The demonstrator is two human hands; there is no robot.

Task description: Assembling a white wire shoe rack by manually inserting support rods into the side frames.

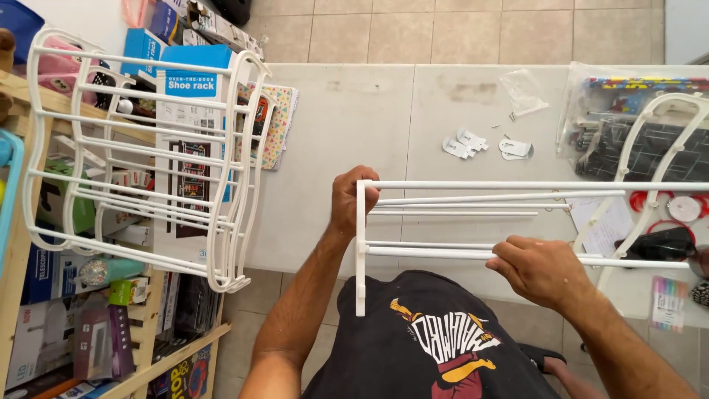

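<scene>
We have a white rack section [473,222] in hand over the near edge of the pale table [332,133]: one upright side rail [360,251] with several thin white rods running out of it. The rods' long axis lies straight across our view, from the side rail on the left to the curved white end frame [650,162] on the right, and the rail itself stands crosswise to them, hanging down past the table edge toward our dark shirt.

Our left hand [348,199] sits at the rail end, fingers curled shut around the top of the rail where the uppermost rod meets it. Our right hand [539,270] is farther along, fingers closed over the lowest rod [428,252] about halfway down its length. So the left hand is nearer the joints, while the right steadies the loose span; the far rod tips lie well to the right of both grips.

Beyond the rods, small white brackets [484,145] and a clear plastic bag [523,90] lie on the table. To the left, a finished white shoe rack [140,159] leans over a blue and white box [193,148], beside a wooden shelf [140,347] crowded with goods.
</scene>
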